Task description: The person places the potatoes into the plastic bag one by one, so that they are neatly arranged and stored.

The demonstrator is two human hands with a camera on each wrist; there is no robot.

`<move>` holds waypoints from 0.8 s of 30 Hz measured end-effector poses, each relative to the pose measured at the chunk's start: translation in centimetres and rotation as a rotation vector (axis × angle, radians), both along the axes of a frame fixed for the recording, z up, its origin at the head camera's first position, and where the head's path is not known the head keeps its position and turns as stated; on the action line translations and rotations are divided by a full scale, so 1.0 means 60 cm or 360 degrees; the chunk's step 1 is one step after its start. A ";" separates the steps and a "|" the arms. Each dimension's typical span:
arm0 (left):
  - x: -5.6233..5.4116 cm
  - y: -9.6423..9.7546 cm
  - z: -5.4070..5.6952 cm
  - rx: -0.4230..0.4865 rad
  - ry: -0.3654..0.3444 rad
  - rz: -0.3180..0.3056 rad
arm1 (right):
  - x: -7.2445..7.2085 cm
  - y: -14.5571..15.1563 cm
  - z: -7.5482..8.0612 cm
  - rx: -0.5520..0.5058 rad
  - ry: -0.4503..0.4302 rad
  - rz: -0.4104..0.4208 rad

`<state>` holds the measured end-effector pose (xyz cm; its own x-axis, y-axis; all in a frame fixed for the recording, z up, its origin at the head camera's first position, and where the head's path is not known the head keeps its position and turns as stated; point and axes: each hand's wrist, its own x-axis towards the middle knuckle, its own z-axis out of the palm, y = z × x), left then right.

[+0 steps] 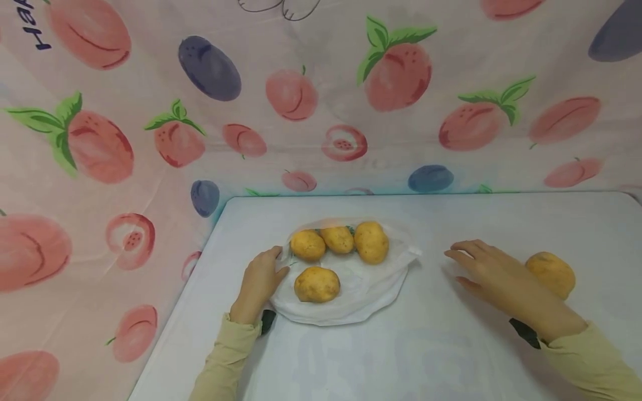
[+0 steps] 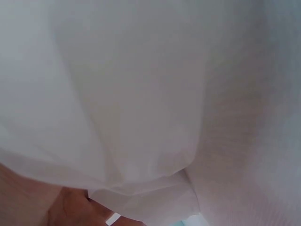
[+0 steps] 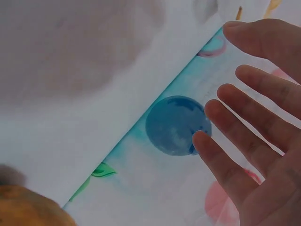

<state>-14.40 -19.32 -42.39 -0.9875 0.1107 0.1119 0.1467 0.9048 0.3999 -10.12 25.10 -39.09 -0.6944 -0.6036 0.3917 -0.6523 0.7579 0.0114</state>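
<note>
A white plastic bag (image 1: 357,283) lies spread on the table with potatoes at its opening. Three potatoes, among them a large potato (image 1: 371,243), sit in a row at the back, and a single potato (image 1: 317,284) lies in front of them. My left hand (image 1: 258,283) grips the bag's left edge between thumb and fingers. White plastic (image 2: 131,103) fills most of the left wrist view and hides the fingertips there. My right hand (image 1: 489,274) hovers over the table with spread fingers, holding nothing. Partly behind its wrist lies another potato (image 1: 551,273), also visible in the right wrist view.
The white table (image 1: 431,356) reaches back to a hanging cloth (image 1: 321,133) printed with fruit. More of that cloth runs down along the table's left side. Dark wrist bands (image 1: 525,333) show at the sleeves.
</note>
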 end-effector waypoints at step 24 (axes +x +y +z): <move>-0.002 0.000 0.000 0.0001 -0.0010 0.0008 | 0.012 0.096 -0.035 0.0038 0.0046 -0.0155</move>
<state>-14.53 -19.31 -42.41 -0.9888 0.1055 0.1056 0.1395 0.9051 0.4016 -9.43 30.86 -41.21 -0.7389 -0.5430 0.3990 -0.5746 0.8170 0.0479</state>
